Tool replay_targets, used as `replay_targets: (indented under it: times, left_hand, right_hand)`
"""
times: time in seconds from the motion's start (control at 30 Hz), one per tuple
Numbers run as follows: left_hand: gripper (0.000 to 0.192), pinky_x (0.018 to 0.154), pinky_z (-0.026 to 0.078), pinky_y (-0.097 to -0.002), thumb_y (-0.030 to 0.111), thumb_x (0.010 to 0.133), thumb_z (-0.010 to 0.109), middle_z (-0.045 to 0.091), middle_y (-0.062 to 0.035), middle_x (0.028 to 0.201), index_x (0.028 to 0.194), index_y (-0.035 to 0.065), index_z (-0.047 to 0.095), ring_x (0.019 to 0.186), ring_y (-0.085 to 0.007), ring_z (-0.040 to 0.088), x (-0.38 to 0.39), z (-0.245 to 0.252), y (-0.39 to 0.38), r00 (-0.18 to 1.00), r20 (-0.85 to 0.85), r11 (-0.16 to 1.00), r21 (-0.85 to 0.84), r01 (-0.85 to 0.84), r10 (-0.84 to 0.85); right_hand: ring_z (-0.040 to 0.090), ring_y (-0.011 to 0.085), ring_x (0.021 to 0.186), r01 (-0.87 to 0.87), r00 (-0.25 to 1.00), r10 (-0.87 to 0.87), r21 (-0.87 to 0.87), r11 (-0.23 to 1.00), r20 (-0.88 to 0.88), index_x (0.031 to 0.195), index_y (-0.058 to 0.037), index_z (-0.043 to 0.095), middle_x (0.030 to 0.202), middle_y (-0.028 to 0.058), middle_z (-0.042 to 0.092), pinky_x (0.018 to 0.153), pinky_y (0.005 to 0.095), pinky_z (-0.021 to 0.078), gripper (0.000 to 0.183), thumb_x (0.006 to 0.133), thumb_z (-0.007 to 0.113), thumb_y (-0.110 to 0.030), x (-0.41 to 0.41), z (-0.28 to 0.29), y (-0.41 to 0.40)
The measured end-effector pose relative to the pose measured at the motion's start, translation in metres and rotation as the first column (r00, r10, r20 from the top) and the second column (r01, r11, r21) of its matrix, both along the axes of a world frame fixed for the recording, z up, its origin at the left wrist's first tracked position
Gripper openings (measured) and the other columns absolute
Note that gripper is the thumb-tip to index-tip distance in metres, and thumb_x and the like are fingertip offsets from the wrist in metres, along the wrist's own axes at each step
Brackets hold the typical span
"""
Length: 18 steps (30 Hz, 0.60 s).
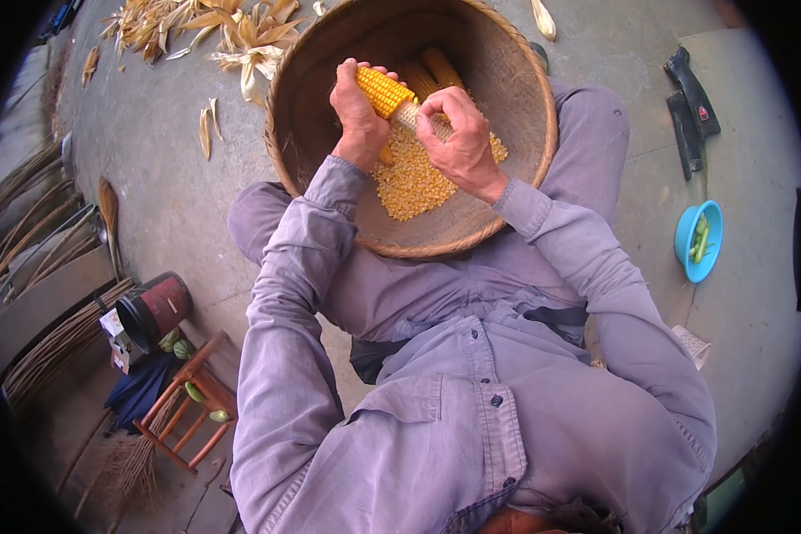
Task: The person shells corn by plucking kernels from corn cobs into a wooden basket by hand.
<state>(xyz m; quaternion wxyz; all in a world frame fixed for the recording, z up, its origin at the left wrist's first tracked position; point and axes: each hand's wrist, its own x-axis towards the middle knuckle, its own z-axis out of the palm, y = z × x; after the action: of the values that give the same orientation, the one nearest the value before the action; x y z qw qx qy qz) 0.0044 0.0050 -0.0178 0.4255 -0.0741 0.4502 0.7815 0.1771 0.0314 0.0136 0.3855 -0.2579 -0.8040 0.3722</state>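
My left hand (362,120) is wrapped around the kernel-covered end of a yellow corn cob (384,92), over a round woven basket (549,143). The cob's near part is bare and pale. My right hand (459,137) is at this bare part, thumb and index finger bent together; whether kernels are between them is hidden. Below both hands, loose corn kernels (410,193) lie heaped on the basket's bottom. Further in, against the far wall, rest several whole cobs (442,68), partly in shadow. The basket leans between my bent legs.
Dry corn husks (240,37) lie on the concrete floor, far left. At right are black boots (694,100) and a blue basin (719,243) with green vegetables. A wooden chair (203,374), a black bucket (153,310) and a broom (109,210) are at left.
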Motion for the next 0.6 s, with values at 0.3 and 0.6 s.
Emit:
replay_targets:
  times: [0.3, 0.6]
  left_hand:
    - [0.031, 0.074, 0.061, -0.0505, 0.037, 0.098, 0.062, 0.066, -0.0122, 0.086, 0.104, 0.0065, 0.058, 0.077, -0.0288, 0.069, 0.0, 0.0, -0.001, 0.997, 0.015, 0.996, 0.054, 0.069, -0.07]
    - [0.033, 0.069, 0.063, -0.0483, 0.038, 0.099, 0.062, 0.067, -0.0131, 0.086, 0.103, 0.0055, 0.058, 0.074, -0.0279, 0.07, 0.002, 0.004, -0.003, 0.999, -0.015, 0.997, 0.053, 0.05, -0.049]
  right_hand:
    - [0.069, 0.025, 0.089, 0.014, 1.0, -0.015, -0.047, 0.999, -0.018, 0.115, -0.0004, 0.07, 0.102, 0.0121, 0.066, 0.081, 0.0342, 0.0582, 0.026, 0.09, 0.075, -0.001, -0.001, 0.004, 0.004]
    - [0.069, 0.0274, 0.092, 0.007, 1.0, -0.009, -0.077, 0.997, -0.027, 0.102, -0.0008, 0.068, 0.101, 0.0122, 0.067, 0.081, 0.0366, 0.0574, 0.018, 0.086, 0.077, 0.001, -0.003, 0.002, 0.003]
